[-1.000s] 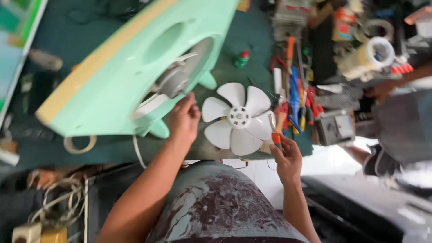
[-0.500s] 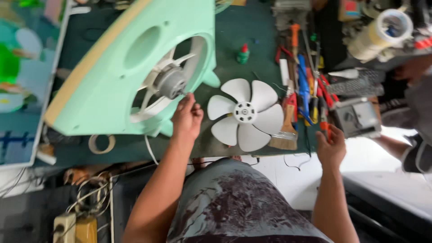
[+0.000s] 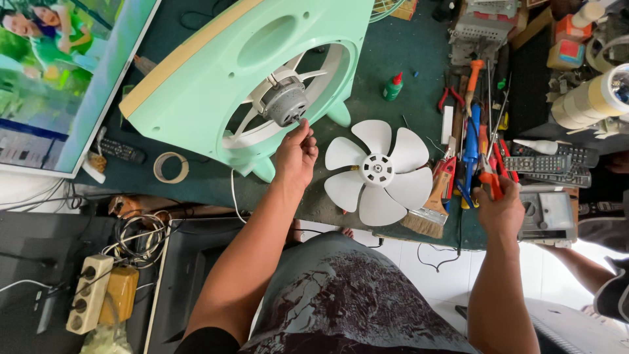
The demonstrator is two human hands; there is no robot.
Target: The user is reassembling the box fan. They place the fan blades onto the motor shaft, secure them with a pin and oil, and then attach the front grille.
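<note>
A mint-green fan housing (image 3: 216, 72) lies tilted on the dark green workbench (image 3: 400, 59), its grey motor (image 3: 283, 101) showing in the round opening. My left hand (image 3: 296, 154) pinches the motor's shaft tip with thumb and fingers. A white five-blade fan impeller (image 3: 378, 172) lies flat just right of that hand. My right hand (image 3: 501, 210) is closed around the orange handles of a pair of pliers (image 3: 486, 172) among the tools at the bench's right.
Screwdrivers, pliers and a paintbrush (image 3: 432, 206) lie in a row right of the impeller. A small green bottle (image 3: 392, 87), a tape roll (image 3: 171, 167), remotes (image 3: 547, 164) and a power strip (image 3: 88, 295) are around. A screen (image 3: 59, 72) stands at left. Another person's arm (image 3: 590, 269) is at the right.
My right hand moved right from the impeller's edge to the tool row and closed on the orange-handled pliers. My left hand stayed at the motor shaft.
</note>
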